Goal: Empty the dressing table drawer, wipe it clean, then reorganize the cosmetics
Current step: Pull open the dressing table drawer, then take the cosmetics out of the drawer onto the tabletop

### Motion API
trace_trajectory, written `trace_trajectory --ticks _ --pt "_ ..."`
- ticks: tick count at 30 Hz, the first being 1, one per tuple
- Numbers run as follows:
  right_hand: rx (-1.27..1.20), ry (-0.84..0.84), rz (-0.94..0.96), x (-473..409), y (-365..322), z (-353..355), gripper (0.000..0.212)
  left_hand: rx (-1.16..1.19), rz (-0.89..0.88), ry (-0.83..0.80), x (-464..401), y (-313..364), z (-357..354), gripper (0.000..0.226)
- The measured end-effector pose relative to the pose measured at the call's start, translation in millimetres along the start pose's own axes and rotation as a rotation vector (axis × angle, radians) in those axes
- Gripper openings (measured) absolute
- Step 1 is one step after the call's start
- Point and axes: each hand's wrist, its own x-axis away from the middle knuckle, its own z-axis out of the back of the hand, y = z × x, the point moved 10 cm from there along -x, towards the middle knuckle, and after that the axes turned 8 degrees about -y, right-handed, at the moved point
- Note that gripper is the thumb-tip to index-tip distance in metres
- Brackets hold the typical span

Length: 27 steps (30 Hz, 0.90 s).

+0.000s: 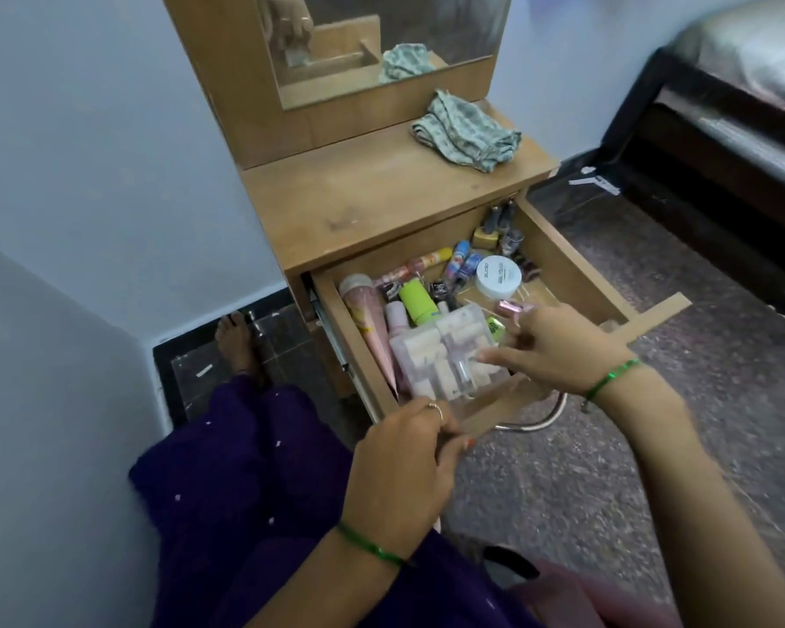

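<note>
The wooden dressing table drawer point(576, 269) is pulled out and holds several cosmetics. A clear plastic box point(445, 351) of small pale items is lifted over the drawer's front. My left hand point(409, 464) grips its near edge and my right hand point(567, 342) holds its right side. Behind it lie a pink cone point(368, 324), a lime green bottle point(420, 301), a white round jar point(498, 276), small tubes and nail polish bottles point(499, 224). A crumpled green patterned cloth point(467, 131) rests on the tabletop point(372, 197).
A mirror point(381, 38) stands at the back of the table. A dark bed frame point(721, 142) is at the right. A blue wall is at the left. My purple-clad leg and bare foot point(236, 342) rest by the table. A metal stool leg point(540, 419) shows under the drawer.
</note>
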Motion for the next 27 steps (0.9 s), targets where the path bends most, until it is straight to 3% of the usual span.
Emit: trace_trajectory --ticks 2,7,10,18,21,27 --pt "-0.016 0.022 0.035 -23.9 -10.0 2.8 0.031 0.010 0.006 -0.016 0.1 -2.2 -3.1 0.011" --pt "0.027 -0.167 0.048 -68.8 -26.5 -22.8 0.057 0.053 0.003 -0.034 0.0 -2.5 -2.8 0.010" --pt "0.042 -0.271 0.017 -74.3 -31.3 -35.2 0.054 0.039 0.001 -0.059 -1.1 -1.8 -2.9 0.011" --pt "0.069 -0.291 0.085 -72.4 -37.2 -35.5 0.052 0.006 0.020 -0.126 -0.6 5.9 -4.1 0.008" --pt "0.108 -0.293 0.091 -69.8 -37.8 -33.7 0.054 0.017 0.036 -0.133 -0.2 6.7 -4.7 0.032" --pt "0.071 -0.367 0.157 -59.5 -46.7 -11.3 0.038 -0.007 0.073 -0.218 -4.6 3.1 -10.6 0.043"
